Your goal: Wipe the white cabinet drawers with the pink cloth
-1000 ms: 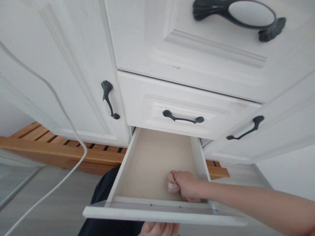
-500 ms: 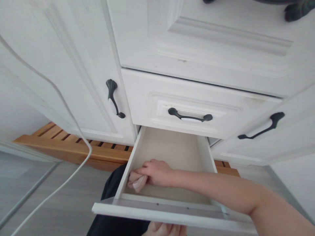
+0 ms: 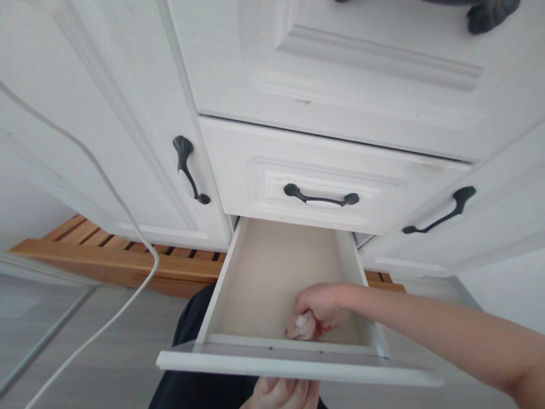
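A pulled-out white drawer has a beige bottom. Inside it, near the front panel and right of the middle, my right hand is closed on a crumpled pinkish cloth, which touches the drawer bottom. Below the front panel, at the bottom edge of the view, my left hand has its fingers curled against the outer side of the panel. What those fingers grip is hidden behind the panel.
A closed drawer with a dark handle sits above. Cabinet doors with dark handles flank it. A wooden slatted bench supports the cabinet. A white cable hangs at the left. My dark-clad leg is beside the drawer.
My right hand has moved with the cloth from the drawer's front left corner rightward along the front. My left hand stays under the front panel. The view has shifted slightly.
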`<state>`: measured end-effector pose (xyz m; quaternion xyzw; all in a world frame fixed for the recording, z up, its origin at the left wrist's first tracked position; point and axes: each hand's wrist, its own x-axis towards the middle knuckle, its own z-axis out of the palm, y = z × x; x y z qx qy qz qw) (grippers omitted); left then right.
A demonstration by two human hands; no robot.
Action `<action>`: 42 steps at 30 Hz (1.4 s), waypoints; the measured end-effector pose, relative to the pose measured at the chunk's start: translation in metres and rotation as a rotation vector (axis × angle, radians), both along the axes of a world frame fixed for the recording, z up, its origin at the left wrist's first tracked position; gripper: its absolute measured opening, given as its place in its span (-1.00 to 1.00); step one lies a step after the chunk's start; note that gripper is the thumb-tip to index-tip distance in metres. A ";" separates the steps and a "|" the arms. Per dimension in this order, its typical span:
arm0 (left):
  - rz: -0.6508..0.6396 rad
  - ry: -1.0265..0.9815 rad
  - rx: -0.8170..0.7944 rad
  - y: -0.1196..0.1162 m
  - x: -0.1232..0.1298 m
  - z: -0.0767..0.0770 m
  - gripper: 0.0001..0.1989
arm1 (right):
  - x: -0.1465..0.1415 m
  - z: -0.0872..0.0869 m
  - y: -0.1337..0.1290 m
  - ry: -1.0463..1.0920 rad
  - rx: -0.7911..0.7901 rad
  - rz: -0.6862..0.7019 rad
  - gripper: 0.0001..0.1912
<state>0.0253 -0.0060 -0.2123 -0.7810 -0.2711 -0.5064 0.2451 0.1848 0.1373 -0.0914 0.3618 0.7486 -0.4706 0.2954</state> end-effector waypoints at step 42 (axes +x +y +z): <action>-0.073 0.009 -0.117 -0.004 -0.007 0.021 -0.73 | 0.131 0.102 -0.083 0.560 -0.187 -0.677 -0.60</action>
